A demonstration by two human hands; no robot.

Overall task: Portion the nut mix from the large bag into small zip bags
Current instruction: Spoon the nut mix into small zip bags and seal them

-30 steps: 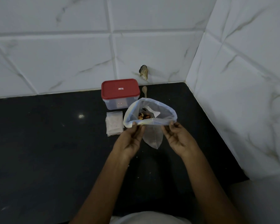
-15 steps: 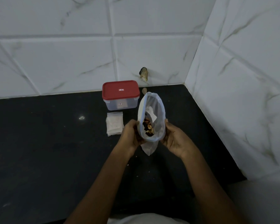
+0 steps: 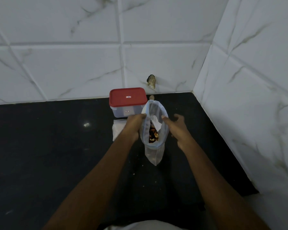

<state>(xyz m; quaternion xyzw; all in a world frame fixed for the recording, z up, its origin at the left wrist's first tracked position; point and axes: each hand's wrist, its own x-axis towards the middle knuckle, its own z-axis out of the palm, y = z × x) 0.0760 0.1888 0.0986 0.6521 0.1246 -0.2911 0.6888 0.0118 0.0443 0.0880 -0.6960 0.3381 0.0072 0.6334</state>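
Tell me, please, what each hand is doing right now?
Left hand: grips the rim of the large bag.
Right hand: open, thumb touching the rim.

The bag (image 3: 154,153) mouth, stretched wide between the hands a second ago, is now squeezed narrow and runs away from the person. The left hand (image 3: 134,125) has moved up to grip the rim's left side. The right hand (image 3: 176,128) has loosened, with its thumb on the rim and its fingers spread away to the right.
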